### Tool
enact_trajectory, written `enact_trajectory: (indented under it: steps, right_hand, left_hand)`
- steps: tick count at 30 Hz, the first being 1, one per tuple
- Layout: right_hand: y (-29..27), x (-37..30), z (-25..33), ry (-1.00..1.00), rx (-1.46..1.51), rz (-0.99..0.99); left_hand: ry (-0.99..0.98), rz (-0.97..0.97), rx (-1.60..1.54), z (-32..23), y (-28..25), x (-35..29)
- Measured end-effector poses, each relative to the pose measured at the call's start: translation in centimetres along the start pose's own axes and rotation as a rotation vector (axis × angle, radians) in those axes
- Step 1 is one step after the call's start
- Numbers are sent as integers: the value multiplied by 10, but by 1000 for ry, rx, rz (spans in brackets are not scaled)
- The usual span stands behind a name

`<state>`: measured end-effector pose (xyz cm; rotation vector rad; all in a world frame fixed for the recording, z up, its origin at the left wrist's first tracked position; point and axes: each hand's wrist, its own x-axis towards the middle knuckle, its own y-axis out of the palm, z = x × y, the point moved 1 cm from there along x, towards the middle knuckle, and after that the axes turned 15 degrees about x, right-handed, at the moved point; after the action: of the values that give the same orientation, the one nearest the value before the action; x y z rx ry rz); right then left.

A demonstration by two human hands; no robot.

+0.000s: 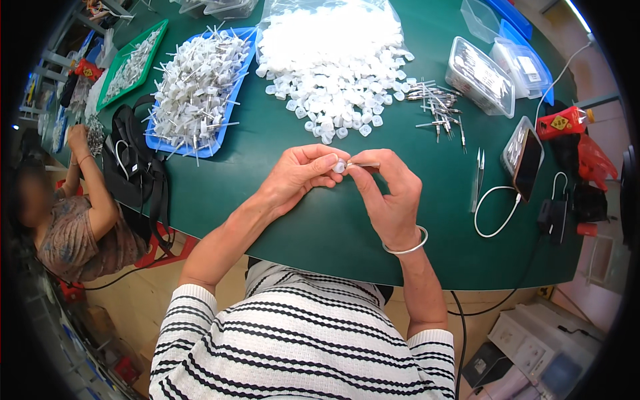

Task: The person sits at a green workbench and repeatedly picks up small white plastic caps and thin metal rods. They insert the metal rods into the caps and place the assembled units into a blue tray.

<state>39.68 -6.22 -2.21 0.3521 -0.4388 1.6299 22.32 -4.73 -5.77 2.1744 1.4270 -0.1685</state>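
Observation:
Between finger and thumb, my left hand (297, 175) pinches a small white plastic cap (340, 167). My right hand (390, 193) holds a thin metal pin (365, 165), its inner end meeting the cap; how deep it sits is hidden by the fingertips. Both hands are just above the green table near its front edge. Beyond them spreads a heap of loose white caps (340, 100), spilling from a clear plastic bag (330, 27). Right of that heap lies a loose pile of metal pins (437, 107).
A blue tray (250, 50) of caps with pins stands left, a green tray (110, 93) farther left. Clear boxes (490, 97), tweezers (478, 177), a phone (527, 167) and its white cable are right. Another person (80, 207) sits at left, beside a black backpack (133, 160).

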Motion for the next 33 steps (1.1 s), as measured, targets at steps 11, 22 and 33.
enact_trajectory:
  steps: [11,22,33]
  right_hand:
    - [-4,3,4,14,-61,33]
    - [-3,1,0,-34,-59,17]
    - [-7,4,1,-99,-98,63]
  left_hand:
    - [-2,-2,3,1,0,1]
    - [5,19,-25,0,0,0]
    - [8,29,-15,1,-2,2]
